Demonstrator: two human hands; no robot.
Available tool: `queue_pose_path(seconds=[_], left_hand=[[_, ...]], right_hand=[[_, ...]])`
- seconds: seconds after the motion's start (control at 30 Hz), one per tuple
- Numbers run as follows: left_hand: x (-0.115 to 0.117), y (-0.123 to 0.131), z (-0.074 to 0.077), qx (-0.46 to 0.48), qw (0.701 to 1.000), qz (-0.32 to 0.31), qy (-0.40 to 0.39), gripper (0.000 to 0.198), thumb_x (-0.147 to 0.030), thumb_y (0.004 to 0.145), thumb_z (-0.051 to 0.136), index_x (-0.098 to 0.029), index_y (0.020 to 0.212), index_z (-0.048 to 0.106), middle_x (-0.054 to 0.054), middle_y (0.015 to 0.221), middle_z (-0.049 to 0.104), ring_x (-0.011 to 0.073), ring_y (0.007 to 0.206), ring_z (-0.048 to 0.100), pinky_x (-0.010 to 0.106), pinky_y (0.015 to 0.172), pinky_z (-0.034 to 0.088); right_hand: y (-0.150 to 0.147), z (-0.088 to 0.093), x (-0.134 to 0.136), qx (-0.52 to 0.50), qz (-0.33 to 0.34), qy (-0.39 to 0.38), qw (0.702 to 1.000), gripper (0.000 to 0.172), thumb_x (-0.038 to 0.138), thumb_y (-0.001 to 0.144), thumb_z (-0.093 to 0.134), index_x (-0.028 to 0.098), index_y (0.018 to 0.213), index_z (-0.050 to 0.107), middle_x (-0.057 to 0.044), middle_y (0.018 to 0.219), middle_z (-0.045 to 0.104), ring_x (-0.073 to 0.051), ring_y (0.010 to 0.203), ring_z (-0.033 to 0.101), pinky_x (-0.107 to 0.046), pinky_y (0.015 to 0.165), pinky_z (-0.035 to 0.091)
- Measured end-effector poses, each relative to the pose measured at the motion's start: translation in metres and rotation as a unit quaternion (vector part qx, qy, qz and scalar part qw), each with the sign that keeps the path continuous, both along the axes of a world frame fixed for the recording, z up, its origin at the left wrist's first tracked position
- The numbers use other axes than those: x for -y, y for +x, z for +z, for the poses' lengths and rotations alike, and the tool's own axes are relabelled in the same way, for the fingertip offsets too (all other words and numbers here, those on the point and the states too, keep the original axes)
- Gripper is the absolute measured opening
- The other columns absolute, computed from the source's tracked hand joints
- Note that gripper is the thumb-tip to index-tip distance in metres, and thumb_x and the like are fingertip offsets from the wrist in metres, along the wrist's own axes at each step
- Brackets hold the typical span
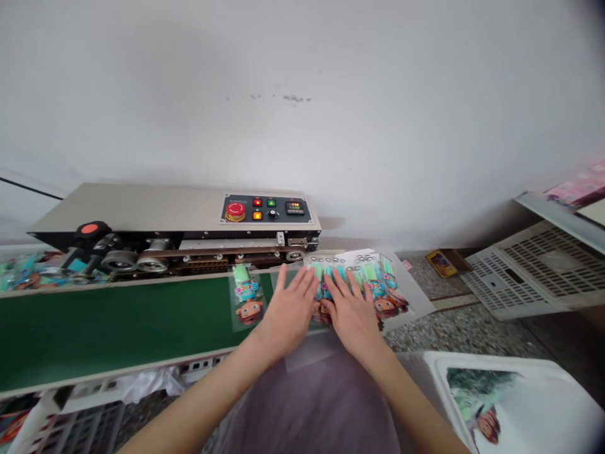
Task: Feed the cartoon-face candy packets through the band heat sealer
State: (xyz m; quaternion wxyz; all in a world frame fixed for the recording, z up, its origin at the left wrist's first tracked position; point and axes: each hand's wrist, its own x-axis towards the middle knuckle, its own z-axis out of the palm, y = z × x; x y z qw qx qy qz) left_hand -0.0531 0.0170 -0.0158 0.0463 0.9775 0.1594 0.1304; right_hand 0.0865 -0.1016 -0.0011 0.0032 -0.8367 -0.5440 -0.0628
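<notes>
My left hand (289, 312) lies with fingers stretched out at the right end of the green conveyor belt (118, 328), touching clear plastic packets. Beside it my right hand (355, 315) rests with fingers spread over more of these packets (385, 290), which overlap in a row on a pale sheet (416, 296). Each packet holds green and blue sticks and a card with a cartoon face; my fingers partly cover several. One single packet (246, 296) lies flat on the belt, left of my left hand and apart from it.
Behind the belt runs a band sealer (155, 211) with wheels and a lit control panel (267, 210). Packets pile up (38, 271) at far left. A white bin (524, 391) with a packet inside stands at lower right. A plastic crate (534, 265) and small box (444, 263) are farther right.
</notes>
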Motion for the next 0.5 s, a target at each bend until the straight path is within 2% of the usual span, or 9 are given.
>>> queue_pose_path(seconds=[0.07, 0.2, 0.27, 0.37, 0.5], left_hand=[[0.002, 0.011, -0.008, 0.0, 0.999, -0.039, -0.001, 0.053, -0.039, 0.108, 0.026, -0.014, 0.153, 0.041, 0.012, 0.161, 0.037, 0.0273, 0.152, 0.029, 0.064, 0.124, 0.008], [0.002, 0.015, -0.022, -0.002, 0.999, -0.038, -0.004, 0.057, -0.043, 0.108, 0.02, -0.015, 0.155, 0.034, 0.01, 0.165, 0.031, 0.0256, 0.154, 0.023, 0.065, 0.123, 0.01], [0.002, 0.012, -0.026, 0.002, 0.999, -0.036, 0.001, 0.057, -0.043, 0.108, 0.019, -0.016, 0.157, 0.032, 0.01, 0.166, 0.028, 0.0245, 0.155, 0.02, 0.064, 0.124, 0.009], [0.001, 0.01, -0.026, -0.003, 0.999, -0.036, 0.008, 0.058, -0.044, 0.108, 0.019, -0.015, 0.157, 0.031, 0.011, 0.166, 0.027, 0.0242, 0.155, 0.019, 0.063, 0.124, 0.007], [0.002, 0.011, -0.026, -0.009, 0.999, -0.036, 0.003, 0.058, -0.043, 0.108, 0.018, -0.014, 0.157, 0.031, 0.011, 0.165, 0.028, 0.0249, 0.155, 0.019, 0.065, 0.123, 0.006]], right_hand=[[0.002, -0.002, 0.005, 0.016, -0.015, -0.003, 1.0, 0.044, 0.03, 0.102, 0.044, 0.023, 0.144, 0.055, -0.008, 0.156, 0.047, -0.038, 0.145, 0.036, -0.062, 0.114, 0.027], [0.008, 0.0, 0.003, 0.029, -0.016, 0.008, 0.999, 0.042, 0.027, 0.102, 0.042, 0.021, 0.141, 0.058, -0.009, 0.154, 0.049, -0.037, 0.144, 0.035, -0.06, 0.113, 0.025], [0.014, 0.004, -0.008, 0.013, 0.001, 0.017, 1.0, 0.044, 0.021, 0.1, 0.04, 0.023, 0.141, 0.058, -0.008, 0.15, 0.054, -0.033, 0.139, 0.04, -0.053, 0.112, 0.028], [0.024, 0.011, -0.031, -0.033, -0.006, 0.022, 0.999, 0.051, 0.01, 0.095, 0.041, 0.026, 0.139, 0.06, -0.008, 0.136, 0.063, -0.028, 0.122, 0.051, -0.041, 0.1, 0.039], [0.031, 0.014, -0.053, -0.055, -0.012, 0.014, 0.998, 0.052, 0.006, 0.089, 0.045, 0.029, 0.128, 0.069, -0.009, 0.126, 0.064, -0.028, 0.115, 0.052, -0.037, 0.091, 0.041]])
